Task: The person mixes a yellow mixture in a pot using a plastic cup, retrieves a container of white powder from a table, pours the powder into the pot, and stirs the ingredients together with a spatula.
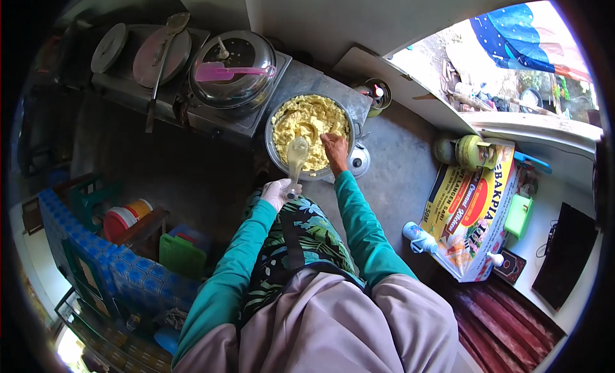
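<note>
Clamping L grip (278, 192) round hdl of clear scoop (297, 154); holding blade over near side of yel. mash (311, 110), can't tell if touching. See mash in rnd metal pan (269, 147), by gray tabletop (312, 76). Resting R grip (336, 150) at mash, R side of pan, w/ fingers curled; can't tell if pinching any. Just beside pan, R: silver lid (363, 155). To L: lg. covered pot (232, 94), w/ pink spatula (213, 72) across top. Farther L: turner (164, 59) on pink plate (145, 62). Well apart, far R: green gas cyl. (475, 152) nr printed banner (458, 209).
</note>
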A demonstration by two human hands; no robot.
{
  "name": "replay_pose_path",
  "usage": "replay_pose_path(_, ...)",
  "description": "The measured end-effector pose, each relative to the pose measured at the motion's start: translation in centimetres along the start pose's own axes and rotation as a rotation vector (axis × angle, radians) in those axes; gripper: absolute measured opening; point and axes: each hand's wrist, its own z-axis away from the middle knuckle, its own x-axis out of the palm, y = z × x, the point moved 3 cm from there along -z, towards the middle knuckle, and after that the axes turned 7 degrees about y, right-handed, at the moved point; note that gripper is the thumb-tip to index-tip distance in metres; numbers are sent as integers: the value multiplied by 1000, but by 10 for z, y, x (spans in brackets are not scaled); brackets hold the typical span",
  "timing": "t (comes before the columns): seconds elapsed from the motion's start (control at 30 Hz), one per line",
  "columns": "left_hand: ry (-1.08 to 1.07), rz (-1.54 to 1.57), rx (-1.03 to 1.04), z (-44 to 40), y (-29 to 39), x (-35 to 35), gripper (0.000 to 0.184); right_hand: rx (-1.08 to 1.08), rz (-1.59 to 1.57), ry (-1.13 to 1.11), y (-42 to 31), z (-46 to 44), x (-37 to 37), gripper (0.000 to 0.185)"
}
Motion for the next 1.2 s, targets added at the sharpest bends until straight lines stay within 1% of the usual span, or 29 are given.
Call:
replay_pose_path(0.03,-65,31,-6,-1,2,8,29,62,117,32,-5,4,-3,36)
replay_pose_path(0.07,-131,61,-14,-1,4,16,30,75,119,39,5,2,2,36)
replay_pose_path(0.13,-195,57,-69,1,8,30,33,-222,55,145,9,-1,7,22)
replay_pose_path(0.17,-172,83,-98,0,9,37,31,-95,-106,83,-8,7,-4,17)
replay_pose_path(0.2,-148,108,-128,0,11,41,29,-83,-106,93,-20,11,-8,17)
replay_pose_path(0.3,-202,26,-193,-19,7,40,37,-85,-353,-63,-34,22,-10,18)
replay_pose_path(0.33,-226,-7,-213,-23,6,40,40,-74,-354,-52,-41,27,-18,18)
replay_pose_path(0.37,-206,-68,-210,-26,5,41,55,-21,-50,-204,-42,33,-19,21)
replay_pose_path(0.4,-207,-77,-220,-28,4,42,55,33,255,-355,-40,43,-23,25)
replay_pose_path(0.43,-198,-79,-244,-27,4,44,58,-89,113,-375,-37,59,-27,33)
replay_pose_path(0.47,-193,-80,-268,-31,1,45,61,289,33,-521,-52,76,-40,48)
replay_pose_path(0.5,-230,-131,-333,-36,0,48,66,326,40,-534,-46,85,-39,54)
replay_pose_path(0.53,-235,-133,-339,-41,0,55,66,358,48,-548,-39,91,-38,60)
replay_pose_path(0.57,-113,-132,-367,-48,-1,59,69,361,49,-546,-28,96,-34,60)
replay_pose_path(0.6,13,-132,-397,-53,-1,61,76,215,138,-461,-19,99,-31,63)
replay_pose_path(0.63,83,73,-376,-74,-6,60,75,69,225,-372,-15,101,-29,65)
replay_pose_path(0.67,82,70,-377,-80,-4,66,75,71,224,-370,-17,102,-34,65)
replay_pose_path(0.73,-62,221,-414,-88,-8,83,65,-101,380,-327,-24,100,-53,59)
replay_pose_path(0.77,-60,226,-417,-87,-13,92,65,-101,384,-332,-34,99,-68,59)
replay_pose_path(0.83,-148,362,-430,-76,-23,121,50,-274,621,-397,-67,96,-96,49)
replay_pose_path(0.87,-193,431,-433,-76,-27,132,43,-276,622,-402,-79,91,-103,49)
replay_pose_path(0.9,-192,437,-432,-79,-25,139,43,-293,683,-440,-90,83,-107,41)
replay_pose_path(0.93,-192,564,-505,-86,-25,148,39,-311,745,-477,-94,73,-107,35)
replay_pose_path(0.97,-192,691,-578,-102,-29,152,36,-418,727,-445,-88,62,-96,25)
replay_pose_path(1.0,-191,672,-461,-122,-27,152,27,-420,727,-449,-78,52,-81,25)
replay_pose_path(1.07,-423,469,-455,-183,-25,135,22,-535,733,-359,-69,21,-56,10)
replay_pose_path(1.1,-263,240,-347,-191,-15,140,19,-391,668,-410,-72,8,-56,13)
replay_pose_path(1.13,-259,239,-353,-190,-12,143,19,-384,668,-414,-67,3,-54,13)
replay_pose_path(1.2,-150,-66,-214,-191,0,144,14,-259,513,-338,-57,-5,-55,13)
